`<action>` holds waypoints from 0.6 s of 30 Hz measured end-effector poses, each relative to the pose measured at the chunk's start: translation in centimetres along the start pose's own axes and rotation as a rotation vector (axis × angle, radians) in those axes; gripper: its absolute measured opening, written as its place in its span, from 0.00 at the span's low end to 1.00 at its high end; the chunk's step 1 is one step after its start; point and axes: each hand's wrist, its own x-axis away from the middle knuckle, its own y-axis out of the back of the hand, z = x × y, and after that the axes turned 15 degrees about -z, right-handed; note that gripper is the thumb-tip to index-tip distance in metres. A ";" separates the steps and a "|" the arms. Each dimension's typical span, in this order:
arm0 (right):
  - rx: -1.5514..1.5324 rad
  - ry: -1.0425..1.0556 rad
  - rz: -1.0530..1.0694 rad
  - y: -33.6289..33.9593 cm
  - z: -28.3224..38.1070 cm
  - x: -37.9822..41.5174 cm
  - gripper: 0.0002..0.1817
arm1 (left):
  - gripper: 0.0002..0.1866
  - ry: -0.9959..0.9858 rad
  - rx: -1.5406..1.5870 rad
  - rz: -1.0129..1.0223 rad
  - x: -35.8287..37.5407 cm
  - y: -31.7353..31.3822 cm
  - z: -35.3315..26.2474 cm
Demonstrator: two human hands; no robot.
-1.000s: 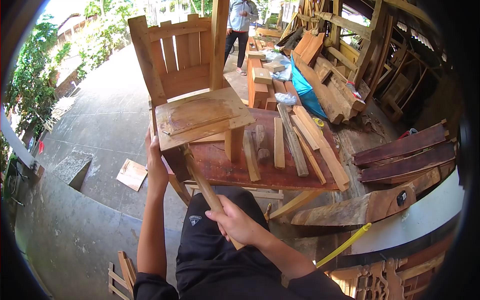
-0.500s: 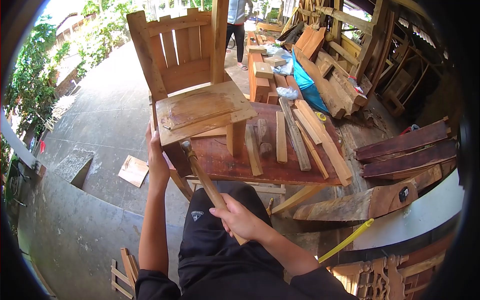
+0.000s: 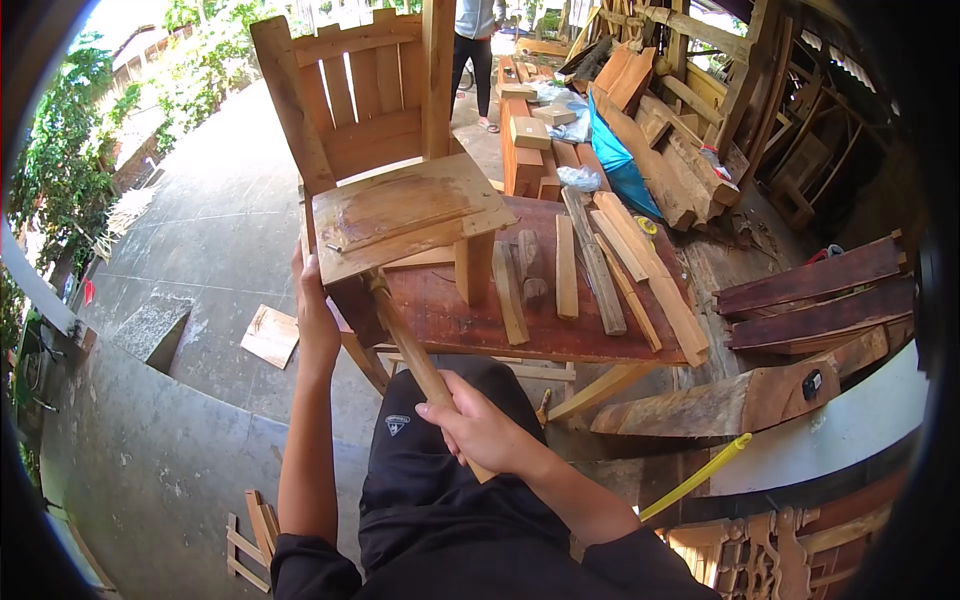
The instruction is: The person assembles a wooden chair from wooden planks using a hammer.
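A small wooden chair with a slatted back stands on the reddish-brown table. My left hand is closed around the chair's near left side, below the seat. In my right hand is the wooden handle of a hammer, which slants up to the left. The hammer's head end is at the seat's front edge, mostly hidden under it. A small nail or peg shows at the seat's left front corner.
Wooden strips lie on the table's right half. Stacked timber and a blue sheet are beyond it. A person stands at the back. A yellow tube is at lower right, a board on the floor at left.
The hammer's head end has moved slightly up and is now more hidden beneath the seat's front edge. My right hand has shifted up a little. The view has turned slightly.
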 end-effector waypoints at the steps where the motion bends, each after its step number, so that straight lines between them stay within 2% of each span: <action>1: 0.005 -0.013 0.003 0.0 -0.3 0.0 0.29 | 0.37 -0.002 -0.007 -0.003 0.0 0.0 0.0; 4: 0.015 -0.038 0.006 0.1 -0.8 -0.1 0.29 | 0.37 -0.003 0.010 -0.011 -0.2 -0.1 0.3; 7: 0.009 -0.035 0.000 0.0 -0.6 -0.2 0.29 | 0.42 0.042 -0.051 -0.009 0.1 0.0 -0.1; 10: -0.012 0.005 -0.006 -0.1 0.8 0.1 0.31 | 0.37 -0.020 -0.004 0.004 -0.4 0.1 0.5; 18: -0.045 0.036 -0.035 -0.3 1.8 0.1 0.32 | 0.37 -0.022 -0.010 0.001 -0.3 0.0 0.3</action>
